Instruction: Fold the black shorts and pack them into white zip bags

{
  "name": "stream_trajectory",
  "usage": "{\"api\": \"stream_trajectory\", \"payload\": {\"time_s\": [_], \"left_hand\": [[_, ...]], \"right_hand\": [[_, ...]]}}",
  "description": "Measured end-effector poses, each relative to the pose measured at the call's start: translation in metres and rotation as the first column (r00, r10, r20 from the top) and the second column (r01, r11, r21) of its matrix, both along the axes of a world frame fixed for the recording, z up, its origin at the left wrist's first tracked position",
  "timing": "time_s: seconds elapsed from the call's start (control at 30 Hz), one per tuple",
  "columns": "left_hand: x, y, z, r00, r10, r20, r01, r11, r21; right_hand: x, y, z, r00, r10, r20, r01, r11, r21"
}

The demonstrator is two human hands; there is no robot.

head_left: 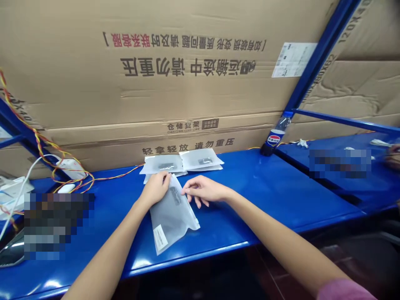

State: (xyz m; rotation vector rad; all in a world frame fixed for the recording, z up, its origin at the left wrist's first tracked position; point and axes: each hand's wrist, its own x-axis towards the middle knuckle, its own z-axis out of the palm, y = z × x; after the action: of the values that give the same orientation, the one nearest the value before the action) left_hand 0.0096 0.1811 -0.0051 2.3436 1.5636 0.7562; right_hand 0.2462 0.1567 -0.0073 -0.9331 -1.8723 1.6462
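A frosted plastic zip bag (173, 214) lies slanted on the blue table, with dark print near its far end and a white label at its near left corner. My left hand (156, 188) is closed on the bag's far left edge, thumb on top. At the right-hand zip edge, thumb and forefinger of my right hand (204, 191) pinch the bag, while the other fingers hang loosely curled. Just beyond my hands are two small stacks of similar frosted bags, a left stack (153, 163) and a right stack (195, 158), each with a dark patch showing.
Large cardboard (187, 100) walls the back of the blue table (250, 200). A cola bottle (275, 135) stands near the blue post at right. Twisted wires (90, 179), a white adapter (71, 168) and a blurred-out dark object (56, 225) occupy the left. Another person's hand (393, 156) appears far right.
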Motion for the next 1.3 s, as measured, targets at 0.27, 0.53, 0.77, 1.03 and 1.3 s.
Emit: {"api": "stream_trajectory", "payload": {"time_s": [0.27,0.53,0.77,1.03,1.3], "left_hand": [[0.006,-0.004,-0.001,1.0,-0.004,0.007,0.004,1.0,0.03],[0.013,-0.012,-0.004,1.0,0.004,-0.003,-0.004,0.998,0.065],[0.019,-0.019,0.0,0.997,0.011,-0.071,-0.007,0.998,0.066],[0.005,-0.032,0.014,0.956,0.168,-0.241,-0.155,0.985,0.07],[-0.072,-0.039,0.037,0.876,0.307,-0.372,-0.256,0.949,0.182]], "right_hand": [[-0.009,0.005,-0.013,0.984,-0.12,-0.132,0.099,0.983,-0.154],[-0.029,-0.006,-0.014,0.966,-0.258,0.024,0.258,0.966,-0.023],[-0.037,-0.012,-0.014,0.976,-0.215,0.023,0.215,0.977,0.009],[-0.03,-0.018,0.003,0.948,-0.314,-0.051,0.305,0.943,-0.13],[-0.031,-0.078,-0.018,0.486,-0.822,-0.297,0.795,0.557,-0.24]]}}
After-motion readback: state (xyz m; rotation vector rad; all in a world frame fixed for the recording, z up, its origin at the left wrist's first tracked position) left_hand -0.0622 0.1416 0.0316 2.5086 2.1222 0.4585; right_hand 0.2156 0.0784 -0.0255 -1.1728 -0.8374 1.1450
